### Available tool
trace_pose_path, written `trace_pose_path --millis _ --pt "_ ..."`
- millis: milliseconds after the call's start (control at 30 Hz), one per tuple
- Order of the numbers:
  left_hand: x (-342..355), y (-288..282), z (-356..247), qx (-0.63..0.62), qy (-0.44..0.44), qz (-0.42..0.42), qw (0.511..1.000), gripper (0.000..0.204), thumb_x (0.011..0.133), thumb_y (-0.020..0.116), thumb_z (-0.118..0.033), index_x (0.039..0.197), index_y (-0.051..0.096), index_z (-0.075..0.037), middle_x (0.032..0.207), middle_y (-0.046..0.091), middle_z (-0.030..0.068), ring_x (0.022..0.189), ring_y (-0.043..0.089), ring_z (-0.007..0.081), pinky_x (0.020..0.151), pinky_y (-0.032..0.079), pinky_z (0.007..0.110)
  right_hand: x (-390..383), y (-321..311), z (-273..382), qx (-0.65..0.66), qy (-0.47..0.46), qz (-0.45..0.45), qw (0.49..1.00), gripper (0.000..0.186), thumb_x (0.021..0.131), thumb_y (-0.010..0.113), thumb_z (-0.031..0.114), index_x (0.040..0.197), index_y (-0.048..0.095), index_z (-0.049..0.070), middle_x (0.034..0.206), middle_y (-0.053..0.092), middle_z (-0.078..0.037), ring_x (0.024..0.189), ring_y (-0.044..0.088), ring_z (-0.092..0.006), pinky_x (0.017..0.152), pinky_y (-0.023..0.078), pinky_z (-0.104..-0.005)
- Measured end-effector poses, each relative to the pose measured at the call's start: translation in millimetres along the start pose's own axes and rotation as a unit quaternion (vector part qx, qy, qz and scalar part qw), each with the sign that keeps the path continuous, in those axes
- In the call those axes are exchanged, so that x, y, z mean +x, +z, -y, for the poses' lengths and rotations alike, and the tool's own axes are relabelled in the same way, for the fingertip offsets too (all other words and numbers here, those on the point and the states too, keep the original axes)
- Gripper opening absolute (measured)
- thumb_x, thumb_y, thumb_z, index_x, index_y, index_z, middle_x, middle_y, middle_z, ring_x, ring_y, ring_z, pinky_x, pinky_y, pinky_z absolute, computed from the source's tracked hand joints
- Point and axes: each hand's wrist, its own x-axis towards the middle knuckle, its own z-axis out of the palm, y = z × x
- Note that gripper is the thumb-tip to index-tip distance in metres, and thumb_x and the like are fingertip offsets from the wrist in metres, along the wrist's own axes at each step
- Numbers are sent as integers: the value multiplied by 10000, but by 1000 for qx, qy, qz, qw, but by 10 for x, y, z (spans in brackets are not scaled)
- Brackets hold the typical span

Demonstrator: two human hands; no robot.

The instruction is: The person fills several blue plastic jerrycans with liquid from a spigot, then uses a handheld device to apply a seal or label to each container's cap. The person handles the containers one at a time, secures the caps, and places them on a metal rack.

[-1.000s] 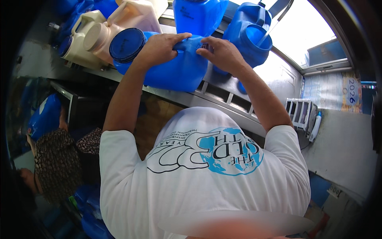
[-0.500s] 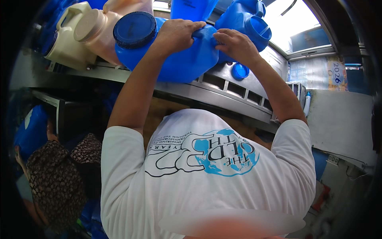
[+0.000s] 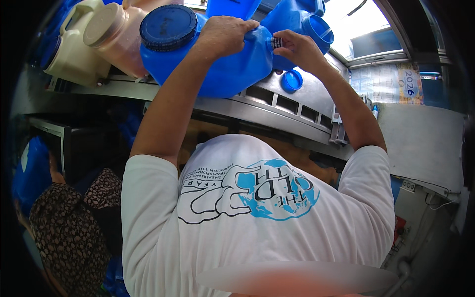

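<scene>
A large blue plastic water jug lies across the metal counter, its wide dark-blue lid toward the left. My left hand grips the top of this jug, around what looks like its handle, with a finger stretched out to the right. At the jug's right end, my right hand pinches a small dark ribbed cap between thumb and fingers, against the small spout. Below that hand, a loose blue cap rests on the counter.
Behind my right hand stands another blue jug with an uncovered mouth. To the left are a pinkish jug and a cream jug. The slotted metal counter runs below. At lower left, another person in patterned clothing handles a blue container.
My right hand has shifted slightly back from the jug's end, and the small dark cap now shows plainly between its fingers. The left hand stays on the jug.
</scene>
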Motion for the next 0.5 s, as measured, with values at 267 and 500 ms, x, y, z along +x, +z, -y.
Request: trace_pose_path --millis 267,500 --pt "21 34 -25 10 -7 1 1000 592 803 654 -122 1368 560 -271 1130 705 83 984 695 251 819 576 382 113 -27 60 -45 57 26 997 402 900 690 394 1160 641 92 916 718 -113 844 713 -224 778 576 -340" --pt "6 35 19 1 1 -10 1000 605 790 666 -117 1366 564 -273 1132 705 80 1003 690 249 850 566 382 222 -34 145 -4 156 93 983 450 930 624 416 1206 638 61 1049 700 -155 1053 666 -295 948 518 -386"
